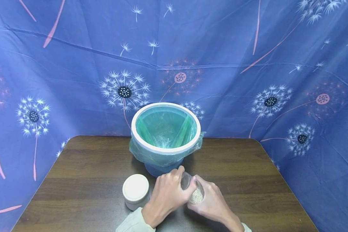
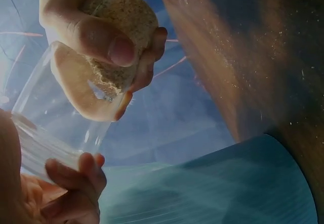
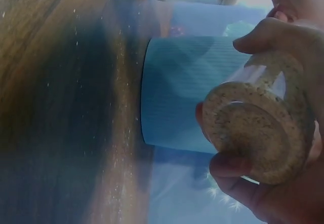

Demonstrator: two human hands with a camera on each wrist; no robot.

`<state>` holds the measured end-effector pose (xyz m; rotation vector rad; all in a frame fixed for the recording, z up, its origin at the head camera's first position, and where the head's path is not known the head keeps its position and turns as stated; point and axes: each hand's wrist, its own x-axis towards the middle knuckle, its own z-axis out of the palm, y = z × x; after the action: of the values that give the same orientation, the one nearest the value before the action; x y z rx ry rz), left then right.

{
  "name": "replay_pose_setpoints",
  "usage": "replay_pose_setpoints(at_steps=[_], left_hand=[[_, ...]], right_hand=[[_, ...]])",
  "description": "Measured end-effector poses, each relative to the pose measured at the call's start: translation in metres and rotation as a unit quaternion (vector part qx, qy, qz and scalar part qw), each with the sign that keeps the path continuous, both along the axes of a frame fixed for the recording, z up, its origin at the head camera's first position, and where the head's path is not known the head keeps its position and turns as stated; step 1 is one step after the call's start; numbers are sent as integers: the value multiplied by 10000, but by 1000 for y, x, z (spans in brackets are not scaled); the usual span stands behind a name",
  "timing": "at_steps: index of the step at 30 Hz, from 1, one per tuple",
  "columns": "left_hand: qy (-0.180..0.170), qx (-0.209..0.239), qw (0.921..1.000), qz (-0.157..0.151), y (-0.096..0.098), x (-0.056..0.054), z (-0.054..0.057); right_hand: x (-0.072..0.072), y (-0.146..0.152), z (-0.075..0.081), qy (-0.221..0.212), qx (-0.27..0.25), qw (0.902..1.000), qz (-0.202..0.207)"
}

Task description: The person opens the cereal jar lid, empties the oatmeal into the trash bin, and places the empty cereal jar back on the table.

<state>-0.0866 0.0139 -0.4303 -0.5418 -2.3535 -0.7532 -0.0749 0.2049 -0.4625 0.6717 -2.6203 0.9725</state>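
A clear jar [image 1: 196, 196] with pale, speckled grainy contents is held in both hands, tilted above the table's front part. My right hand [image 1: 213, 201] wraps round its lower, filled end; the contents show through the base of the jar in the right wrist view, with fingers [image 3: 235, 165] curled about it. My left hand [image 1: 168, 191] grips the jar's clear upper end, and its fingers [image 2: 76, 183] curl round that end in the left wrist view. Whether a separate lid is there, I cannot tell.
A bin [image 1: 166, 150] with a white rim and green liner stands just beyond the hands. Left of my left hand is a second jar with a white lid [image 1: 135, 187]. The wooden table [image 1: 84, 180] meets a blue patterned cloth [image 1: 226, 106] behind.
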Motion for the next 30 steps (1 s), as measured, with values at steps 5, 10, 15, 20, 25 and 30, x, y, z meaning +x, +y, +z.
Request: replay_pose_setpoints(at_steps=[5,10,15,20,25,30], left_hand=[[-235,46,9995,-225,-2,1,-1],[-484,-76,9968,-632,-7,0,1],[-59,-349,9934,-1091,-14,-2,1],[440,-455,9860,-1544,-19,-2,1],[1134,-553,9732,-1922,-23,-3,7],[1561,-652,9613,-2175,-23,-3,12]], right_hand=[[-3,3,1,-55,40,9999,141],[-5,6,3,-199,-151,9988,428],[-6,9,6,-564,-665,9908,1034],[-6,14,11,-1139,-1012,9724,1766],[-9,19,16,-1653,-1160,9458,2541],[-12,21,20,-1718,-1096,9232,3260]])
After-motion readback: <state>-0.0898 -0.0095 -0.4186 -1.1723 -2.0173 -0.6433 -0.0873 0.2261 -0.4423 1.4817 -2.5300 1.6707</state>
